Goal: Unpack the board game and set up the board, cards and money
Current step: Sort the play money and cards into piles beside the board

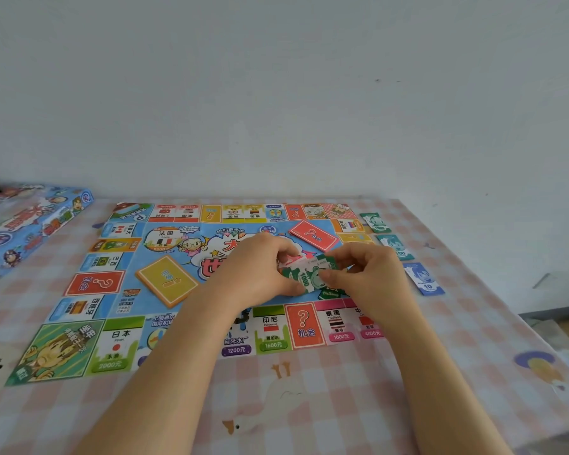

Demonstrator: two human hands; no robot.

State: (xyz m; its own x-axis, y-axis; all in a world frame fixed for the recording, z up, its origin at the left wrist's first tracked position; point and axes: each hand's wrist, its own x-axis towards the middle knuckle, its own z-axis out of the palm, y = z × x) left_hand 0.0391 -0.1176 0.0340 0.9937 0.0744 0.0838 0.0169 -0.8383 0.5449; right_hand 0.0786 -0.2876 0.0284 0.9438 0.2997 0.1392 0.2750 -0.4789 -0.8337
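Game box (30,221): cut off by the left edge.
Board (112,290): centre title and some near squares covered by left hand (260,270), right hand (372,274) and their arms.
Banknote bundle (304,280): partly hidden under fingers (329,274) (only "1000" is read).
Far-row lettering: too small.

Crowded in the middle: the left hand (260,269) and right hand (373,274) both grip a wad of notes (309,278) above the board (79,349), with the yellow card deck (166,280) just left and the red card deck (313,235) just behind. Three money piles (395,247) line the board's right edge, and the game box (30,221) blocks the far left. Open checked cloth (309,405) runs along the near side, around the forearms.
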